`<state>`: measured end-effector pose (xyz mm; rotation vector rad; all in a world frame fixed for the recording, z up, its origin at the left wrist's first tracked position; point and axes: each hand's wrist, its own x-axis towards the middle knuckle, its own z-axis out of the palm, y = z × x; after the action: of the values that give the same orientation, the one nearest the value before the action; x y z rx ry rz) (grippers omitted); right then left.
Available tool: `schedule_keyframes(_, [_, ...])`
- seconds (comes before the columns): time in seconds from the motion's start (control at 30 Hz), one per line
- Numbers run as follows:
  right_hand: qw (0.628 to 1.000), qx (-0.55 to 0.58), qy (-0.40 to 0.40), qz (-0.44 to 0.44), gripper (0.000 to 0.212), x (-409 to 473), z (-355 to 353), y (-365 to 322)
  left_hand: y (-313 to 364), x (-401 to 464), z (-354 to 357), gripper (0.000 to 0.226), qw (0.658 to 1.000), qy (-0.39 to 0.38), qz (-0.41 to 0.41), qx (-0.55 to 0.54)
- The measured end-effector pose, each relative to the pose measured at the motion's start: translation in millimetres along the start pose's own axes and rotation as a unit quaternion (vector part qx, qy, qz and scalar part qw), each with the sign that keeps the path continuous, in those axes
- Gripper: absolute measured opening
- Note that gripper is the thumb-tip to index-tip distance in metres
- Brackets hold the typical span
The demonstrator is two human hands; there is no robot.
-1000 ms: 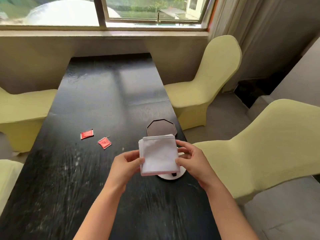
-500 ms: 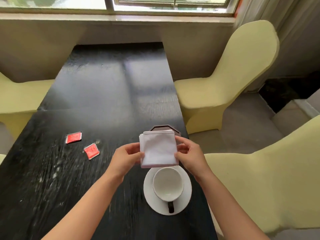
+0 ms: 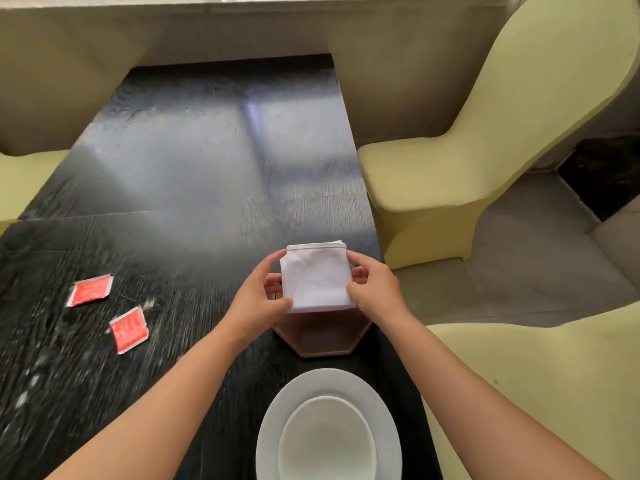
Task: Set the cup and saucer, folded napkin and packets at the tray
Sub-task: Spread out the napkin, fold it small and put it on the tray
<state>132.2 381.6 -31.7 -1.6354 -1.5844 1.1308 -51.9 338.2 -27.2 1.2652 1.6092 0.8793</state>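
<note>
Over the small brown octagonal tray point(image 3: 320, 337) near the right edge of the dark wooden table point(image 3: 194, 174), the person has a white folded napkin point(image 3: 315, 277) held up between both hands, left hand point(image 3: 258, 301) pinching its left edge with thumb and fingers and right hand point(image 3: 372, 287) doing the same on the right edge. The napkin covers the far half of the tray from this angle, and honestly it can't be told whether it's touching the tray or just hanging above it. So the step in hand looks like the napkin placement. The white cup point(image 3: 327, 441) sits in its saucer point(image 3: 273, 420) closer to the person, just short of the tray and not on it, and the two red packets point(image 3: 90, 291) lie well off to the left on the table, near each other and untouched. The next move probably calls for lowering the napkin flat and square onto the tray and letting go with both hands without the folds popping open, leaving room for the cup and saucer. Then the packets need fetching from the left.
</note>
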Motion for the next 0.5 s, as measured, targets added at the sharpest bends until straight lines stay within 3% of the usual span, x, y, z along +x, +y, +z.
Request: schedule_keyframes(0.5, [0.99, -0.127, 0.035, -0.052, 0.057, 32, 20, 31, -28, 44, 20, 0.07, 0.989, -0.015, 0.011, 0.15])
